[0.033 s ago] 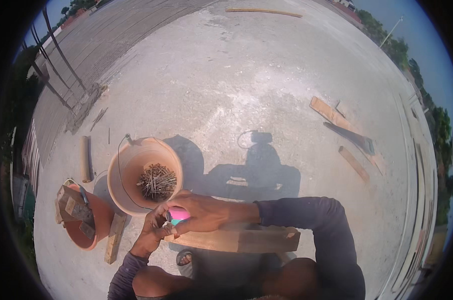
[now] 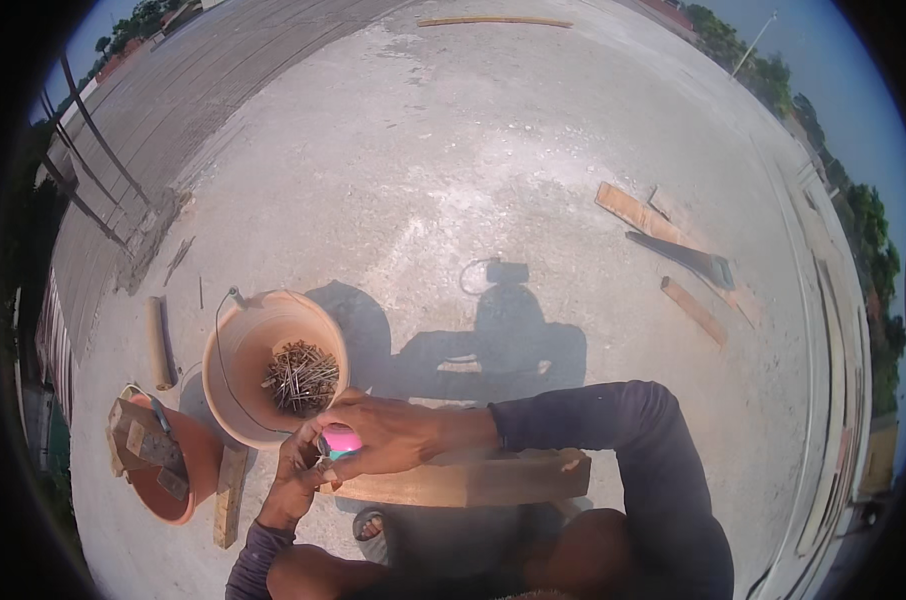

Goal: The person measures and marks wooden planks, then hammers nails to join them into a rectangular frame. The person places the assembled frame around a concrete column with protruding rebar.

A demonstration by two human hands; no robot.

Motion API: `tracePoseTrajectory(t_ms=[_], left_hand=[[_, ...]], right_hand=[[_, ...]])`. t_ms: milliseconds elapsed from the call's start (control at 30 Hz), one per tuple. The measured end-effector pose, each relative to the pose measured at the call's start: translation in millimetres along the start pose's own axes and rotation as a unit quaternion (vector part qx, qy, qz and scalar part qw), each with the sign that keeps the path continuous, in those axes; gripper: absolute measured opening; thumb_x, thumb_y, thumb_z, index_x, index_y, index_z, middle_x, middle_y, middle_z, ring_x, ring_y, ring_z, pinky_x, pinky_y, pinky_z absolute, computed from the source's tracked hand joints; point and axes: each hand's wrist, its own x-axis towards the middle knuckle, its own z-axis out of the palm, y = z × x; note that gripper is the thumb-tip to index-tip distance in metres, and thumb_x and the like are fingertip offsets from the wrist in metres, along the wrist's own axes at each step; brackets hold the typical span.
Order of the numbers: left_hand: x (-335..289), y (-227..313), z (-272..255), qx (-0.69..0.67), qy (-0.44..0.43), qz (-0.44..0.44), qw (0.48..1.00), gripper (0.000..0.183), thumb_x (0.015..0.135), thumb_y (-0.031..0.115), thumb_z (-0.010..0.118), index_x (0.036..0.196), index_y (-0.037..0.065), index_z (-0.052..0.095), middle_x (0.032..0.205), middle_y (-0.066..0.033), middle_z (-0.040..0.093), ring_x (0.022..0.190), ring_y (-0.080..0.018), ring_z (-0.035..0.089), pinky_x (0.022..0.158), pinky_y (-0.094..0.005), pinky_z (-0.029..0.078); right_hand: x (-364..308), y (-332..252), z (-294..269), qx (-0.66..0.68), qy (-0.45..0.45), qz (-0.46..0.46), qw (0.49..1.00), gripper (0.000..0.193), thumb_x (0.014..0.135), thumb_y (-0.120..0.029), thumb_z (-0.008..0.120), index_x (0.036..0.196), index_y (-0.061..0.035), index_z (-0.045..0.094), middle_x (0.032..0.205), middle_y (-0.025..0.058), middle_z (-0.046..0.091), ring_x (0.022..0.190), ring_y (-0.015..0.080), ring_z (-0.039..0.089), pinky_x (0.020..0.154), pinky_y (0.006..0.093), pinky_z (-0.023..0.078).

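My right hand (image 2: 398,437) is closed round a small rounded pink and teal object (image 2: 343,440); its exact kind is hidden by the fingers. Against its left side, my left hand (image 2: 295,472) is closed, with fingertips pinching something small and greyish that I cannot make out. Both hands meet above the left end of a thick wooden block (image 2: 463,482), which lies crosswise in front of my knees. Just beyond the hands stands an orange bucket (image 2: 235,375) with a wire handle, holding a heap of nails (image 2: 303,377).
A smaller orange bucket (image 2: 205,455) with wood scraps (image 2: 151,445) stands at the left, beside a short wooden stick (image 2: 230,497). A pale rod (image 2: 160,343) lies behind it. At the right are a handsaw (image 2: 681,258), a plank (image 2: 633,208) and a wood strip (image 2: 695,310) on the concrete.
The whole view has shifted slightly, so the far things sit a little further left. Both hands remain together on the pink and teal object, and less of its teal part shows.
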Motion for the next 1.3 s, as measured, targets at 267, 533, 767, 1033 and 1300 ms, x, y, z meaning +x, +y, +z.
tracePoseTrajectory(t_ms=[267,533,767,1033,1300], left_hand=[[-4.8,15.2,5.3,-0.04,-0.037,0.022,0.998,0.059,0.084,0.017,0.079,0.135,0.003,0.054,0.105,0.002,0.059,0.092,-0.005,0.059,0.075,-0.0221,0.046],[-6.9,11.4,3.3,0.059,0.025,0.017,0.998,0.042,0.083,0.012,0.084,0.113,0.01,0.054,0.1,0.0045,0.05,0.098,-0.0084,0.054,0.089,-0.0232,0.042],[-18.9,-4.6,-12.8,0.019,0.004,-0.059,0.998,0.047,0.083,0.02,0.088,0.113,0.009,0.052,0.12,-0.001,0.06,0.112,-0.0151,0.056,0.102,-0.0318,0.041],[-16.1,1.9,1.9,0.089,0.01,-0.021,0.996,0.077,0.084,0.046,0.083,0.141,0.005,0.052,0.131,-0.0149,0.061,0.129,-0.0268,0.055,0.113,-0.042,0.04],[-4.4,-20.7,0.9,0.035,-0.008,0.004,0.999,0.065,0.089,0.058,0.074,0.125,0.007,0.057,0.133,-0.0174,0.058,0.136,-0.0327,0.05,0.113,-0.0464,0.041]], right_hand=[[3.8,1.0,-18.5,-0.094,-0.069,-0.032,0.993,0.069,0.074,-0.036,0.081,0.134,-0.0071,0.062,0.128,0.0216,0.053,0.126,0.0372,0.054,0.101,0.046,0.049],[-57.6,-10.9,-85.0,-0.323,-0.167,0.231,0.902,0.086,0.073,-0.011,0.074,0.153,-0.0099,0.044,0.138,0.0231,0.047,0.118,0.0379,0.06,0.097,0.0484,0.052],[-243.6,16.4,-146.0,-0.272,0.062,0.368,0.887,0.089,0.057,0.017,0.07,0.14,-0.0089,0.054,0.137,0.0146,0.052,0.121,0.033,0.059,0.082,0.0374,0.062],[-389.7,55.1,-103.2,0.007,0.092,0.419,0.903,0.1,0.034,0.008,0.07,0.132,-0.006,0.055,0.126,0.0142,0.05,0.117,0.0283,0.051,0.102,0.0344,0.04],[-400.9,68.5,-72.5,-0.012,-0.048,0.529,0.847,0.096,0.035,0.002,0.079,0.129,-0.0038,0.06,0.114,0.0124,0.057,0.107,0.0272,0.056,0.094,0.0351,0.048]])
